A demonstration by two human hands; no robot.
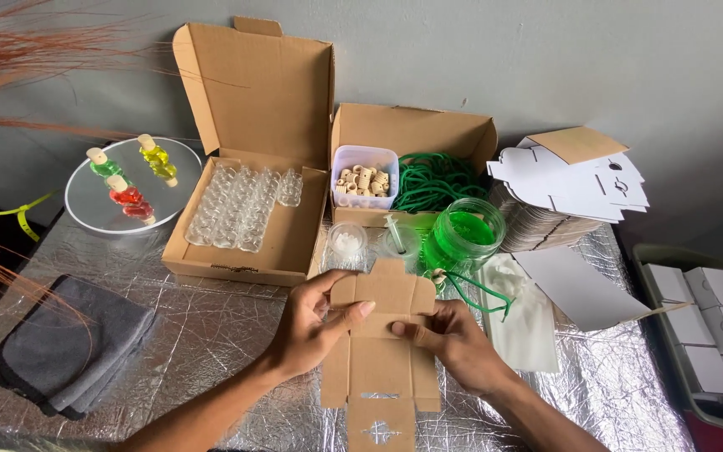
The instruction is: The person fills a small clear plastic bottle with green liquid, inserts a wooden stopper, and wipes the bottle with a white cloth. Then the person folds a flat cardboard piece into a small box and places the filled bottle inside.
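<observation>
Both my hands grip one flat die-cut cardboard box blank [382, 360], brown side up, above the foil-covered table [211, 335]. My left hand [315, 322] pinches its left flap with the thumb on top. My right hand [449, 339] holds the right side, thumb pressed near the middle fold. A green cord [479, 289] trails from behind the blank, just above my right hand.
Behind are an open cardboard box of small glass bottles [240, 205], a box with green cord and a tub of corks [364, 176], a jar of green liquid [462, 234], stacked flat blanks [562, 188], a round plate with three filled bottles [131, 184], a grey cloth [69, 347], and white boxes in a tray [713, 326].
</observation>
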